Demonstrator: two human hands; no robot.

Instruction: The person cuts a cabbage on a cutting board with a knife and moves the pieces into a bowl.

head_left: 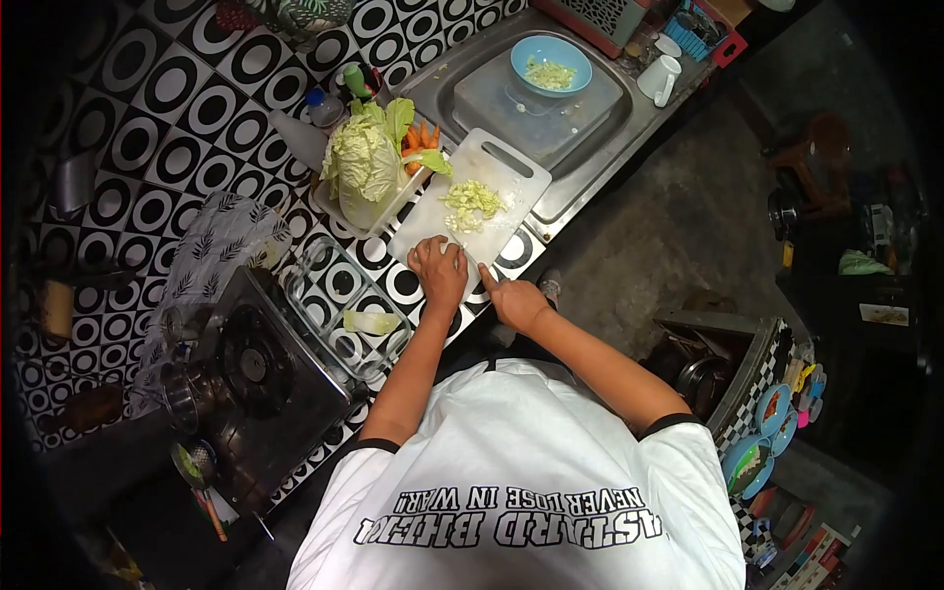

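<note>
A white cutting board [511, 192] lies slanted on the tiled counter, with chopped pale green cabbage [474, 205] on it. My left hand [440, 268] is at the board's near end, fingers curled down; what lies beneath them is hidden. Just right of it, my right hand [513, 299] grips a knife, its forefinger stretched along the top; little of the knife shows. Beside the board, a cabbage head [364, 165] and carrots [421, 138] fill a clear container [366, 218]. A glass dish [339, 267] holds a cabbage piece [372, 323].
A blue bowl [551, 51] of chopped cabbage stands on a translucent lidded box [511, 108] in the steel sink [580, 197]. A white mug [659, 81] is at the sink's far right. The black stove [265, 393] sits at left. Stacked blue bowls [747, 467] are at lower right.
</note>
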